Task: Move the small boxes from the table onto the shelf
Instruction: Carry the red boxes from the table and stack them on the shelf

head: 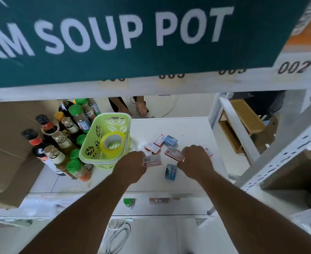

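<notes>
White table (pixel 191 129) carries scattered small boxes (pixel 162 142), so the left hand (pixel 132 162) pinches one box (pixel 152 160) while the right hand (pixel 195 160) seemingly curls over another (pixel 174 153), likely readying both for the shelf (pixel 169 85).

Right hand (pixel 195 160) hides most of a red-white box (pixel 208 152); the green sign (pixel 114 43) runs off the left edge, lettering cut.

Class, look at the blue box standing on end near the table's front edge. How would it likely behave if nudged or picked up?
The blue box stands upright on a narrow end, so a nudge would probably tip it. It looks like small cardboard: likely light, stiff, easy to pinch.
</notes>
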Demonstrator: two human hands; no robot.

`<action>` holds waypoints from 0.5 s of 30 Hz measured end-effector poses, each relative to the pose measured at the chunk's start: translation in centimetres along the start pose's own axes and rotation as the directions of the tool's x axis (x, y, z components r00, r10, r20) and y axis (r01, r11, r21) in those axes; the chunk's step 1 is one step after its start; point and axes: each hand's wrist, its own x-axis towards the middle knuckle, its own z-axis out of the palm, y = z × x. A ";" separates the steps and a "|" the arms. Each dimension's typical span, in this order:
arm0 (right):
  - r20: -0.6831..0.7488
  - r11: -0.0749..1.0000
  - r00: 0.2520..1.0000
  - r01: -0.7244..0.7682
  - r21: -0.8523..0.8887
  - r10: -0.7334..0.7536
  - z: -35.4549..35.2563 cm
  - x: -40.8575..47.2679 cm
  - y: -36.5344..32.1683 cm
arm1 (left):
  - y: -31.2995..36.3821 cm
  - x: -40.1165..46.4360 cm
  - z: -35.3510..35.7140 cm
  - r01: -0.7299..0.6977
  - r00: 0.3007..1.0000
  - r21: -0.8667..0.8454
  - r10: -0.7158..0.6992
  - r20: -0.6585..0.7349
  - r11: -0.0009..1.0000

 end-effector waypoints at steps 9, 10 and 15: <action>-0.092 0.993 0.989 -0.117 0.019 0.118 -4.5 -8.8 1.7 | 2.8 -1.6 -3.6 -0.218 0.975 0.023 0.217 0.037 0.976; -0.100 0.990 0.985 -0.140 0.014 0.140 -4.9 -10.0 1.9 | 3.3 -1.9 -3.7 -0.256 0.966 0.007 0.256 0.046 0.967; -0.170 0.964 0.949 -0.267 0.014 0.265 -6.6 -16.4 2.8 | 6.3 -4.1 -4.2 -0.427 0.900 0.006 0.424 0.099 0.904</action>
